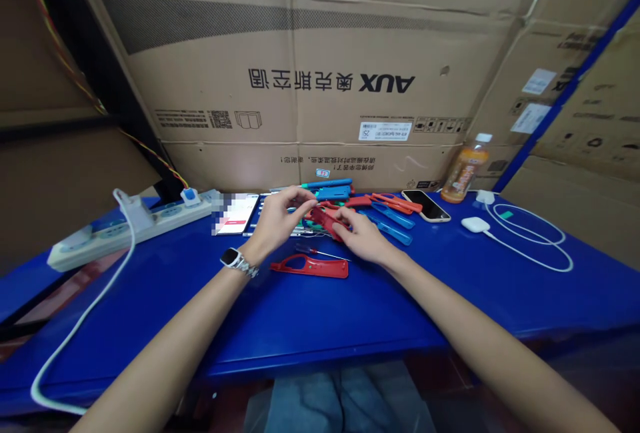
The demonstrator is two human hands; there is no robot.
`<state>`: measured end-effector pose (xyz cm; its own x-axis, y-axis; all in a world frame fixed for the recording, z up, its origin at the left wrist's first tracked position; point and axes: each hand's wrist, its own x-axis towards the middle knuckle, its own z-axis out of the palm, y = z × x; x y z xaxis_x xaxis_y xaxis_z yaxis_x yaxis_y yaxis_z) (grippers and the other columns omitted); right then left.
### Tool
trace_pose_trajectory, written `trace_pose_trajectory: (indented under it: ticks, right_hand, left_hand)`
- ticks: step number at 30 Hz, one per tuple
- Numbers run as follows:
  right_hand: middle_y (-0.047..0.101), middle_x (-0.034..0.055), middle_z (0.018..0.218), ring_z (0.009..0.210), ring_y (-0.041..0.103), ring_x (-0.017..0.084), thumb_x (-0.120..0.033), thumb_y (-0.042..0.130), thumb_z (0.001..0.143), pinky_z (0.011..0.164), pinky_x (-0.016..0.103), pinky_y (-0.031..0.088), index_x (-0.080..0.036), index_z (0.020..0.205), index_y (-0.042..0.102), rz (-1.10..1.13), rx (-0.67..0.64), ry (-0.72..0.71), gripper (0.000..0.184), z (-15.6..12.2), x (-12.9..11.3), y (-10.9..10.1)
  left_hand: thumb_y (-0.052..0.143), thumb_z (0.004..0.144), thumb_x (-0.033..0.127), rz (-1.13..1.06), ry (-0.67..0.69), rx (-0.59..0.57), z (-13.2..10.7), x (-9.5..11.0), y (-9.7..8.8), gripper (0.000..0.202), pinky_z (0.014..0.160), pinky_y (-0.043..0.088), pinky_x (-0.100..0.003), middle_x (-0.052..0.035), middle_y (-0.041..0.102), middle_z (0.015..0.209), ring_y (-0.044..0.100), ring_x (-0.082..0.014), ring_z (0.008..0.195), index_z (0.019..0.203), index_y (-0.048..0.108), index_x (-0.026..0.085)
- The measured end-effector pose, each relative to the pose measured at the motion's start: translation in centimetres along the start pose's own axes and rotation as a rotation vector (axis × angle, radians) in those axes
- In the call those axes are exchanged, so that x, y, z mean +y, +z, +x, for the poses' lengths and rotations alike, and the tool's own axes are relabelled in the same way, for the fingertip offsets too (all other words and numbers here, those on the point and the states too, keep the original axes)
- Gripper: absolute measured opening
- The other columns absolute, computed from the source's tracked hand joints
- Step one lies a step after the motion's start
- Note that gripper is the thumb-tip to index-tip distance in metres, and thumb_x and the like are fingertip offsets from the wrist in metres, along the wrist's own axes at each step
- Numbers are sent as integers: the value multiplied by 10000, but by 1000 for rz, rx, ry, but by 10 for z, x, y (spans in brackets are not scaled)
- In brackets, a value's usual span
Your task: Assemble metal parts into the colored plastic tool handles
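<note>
My right hand (357, 234) is closed around a red plastic casing piece (326, 221) over the pile. Just left of it, my left hand (284, 215) is bent with thumb and fingertips drawn together; whatever lies between them is too small to make out. In front of both hands lies a red casing half (317, 266) with a looped opening, its inside facing up. A small screwdriver (315, 251) with a thin shaft rests between that half and my hands. Behind them are blue casing pieces (333, 191) and orange-red ones (395, 203), partly hidden by my fingers.
Clear blue casings (393, 225) lie right of my hands, near a phone (427, 206). An orange drink bottle (465, 169) and a white earphone case (475, 225) with cable are farther right. At left are another phone (243, 213) and a power strip (165, 219). Cardboard (320, 39) walls the back.
</note>
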<state>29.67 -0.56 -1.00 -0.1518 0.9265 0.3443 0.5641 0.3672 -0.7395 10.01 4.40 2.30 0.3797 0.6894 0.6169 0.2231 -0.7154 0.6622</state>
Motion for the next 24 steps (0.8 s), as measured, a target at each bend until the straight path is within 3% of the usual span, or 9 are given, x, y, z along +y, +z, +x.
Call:
trace_pose_trajectory:
  ticks: [4,7,11,14,20,24]
  right_hand:
    - [651,53,856,889,563,224,-222,533,886,803,371,401,-199,877,636,-325,-114,-132,106,-4,-2,8]
    - [639,83,1023,1033,528,266,-238,591,851,890,441,382,-216,1032,660,-368,-30,-135,195,-4,-4,5]
    - [655,63,958,873,580,192,-208,551,855,801,350,449,-190,1068,644,-121,166,-182,232,-4,-10,-14]
    - [704,48,918,772,607,170,-270,610,849,721,313,468,-194,1042,659,-15,149,-209,214,-8,-15,-24]
    - [744,41,840,704,625,165,-287,618,878,649,288,450,-194,909,714,-21,249,-211,137,-14,-15,-26]
    - [742,32,818,658,610,150,-270,610,887,642,275,447,-195,884,726,-112,249,-246,138,-20,-12,-28]
  left_hand:
    - [660,859,348,-46,-31,-118,-10,-3,-8,190,795,530,-312,-60,717,921,663,-183,850,893,691,163]
    - [676,839,341,-104,-82,-196,-13,-4,-6,189,835,526,-327,-62,726,914,667,-186,858,885,710,161]
    - [694,816,364,-189,-191,-206,-11,-2,4,227,756,526,-312,-74,727,876,656,-182,794,866,718,144]
    - [696,808,371,-234,-230,-193,-5,2,17,234,681,499,-287,-59,715,796,620,-159,705,829,717,139]
    - [677,818,423,-324,-232,-229,3,11,40,294,635,447,-262,-13,642,665,537,-123,620,728,690,144]
    - [621,870,442,-301,-207,-270,0,9,44,335,636,445,-260,-12,620,665,526,-123,621,727,670,143]
